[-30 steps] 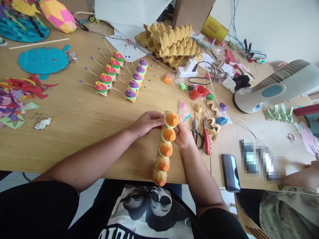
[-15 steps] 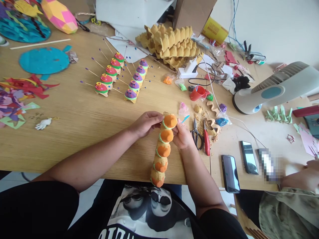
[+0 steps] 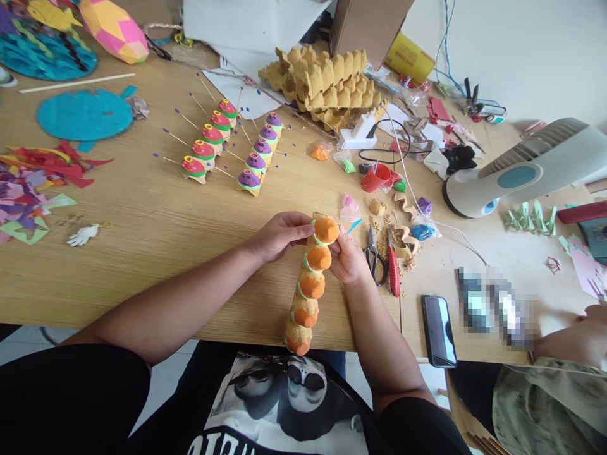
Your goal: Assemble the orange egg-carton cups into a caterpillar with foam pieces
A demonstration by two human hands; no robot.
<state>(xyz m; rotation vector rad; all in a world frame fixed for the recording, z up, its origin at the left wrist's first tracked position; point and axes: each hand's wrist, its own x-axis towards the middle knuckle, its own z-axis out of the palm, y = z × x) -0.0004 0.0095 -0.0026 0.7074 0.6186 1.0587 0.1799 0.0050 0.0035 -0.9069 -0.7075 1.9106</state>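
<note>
At btm, carton strip [image 3: 312, 287] further L

The person wears a black T-shirt [image 3: 284, 411] with loose short sleeves [image 3: 80, 395], its front bearing a black-and-white photographic print [image 3: 306, 392] above white lettering [image 3: 227, 444]. Left hand [image 3: 283, 237] and right hand [image 3: 349, 256] are bare.

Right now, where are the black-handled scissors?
In the head view, the scissors lie right of centre on the table, between the right hand and the red tool.
</note>
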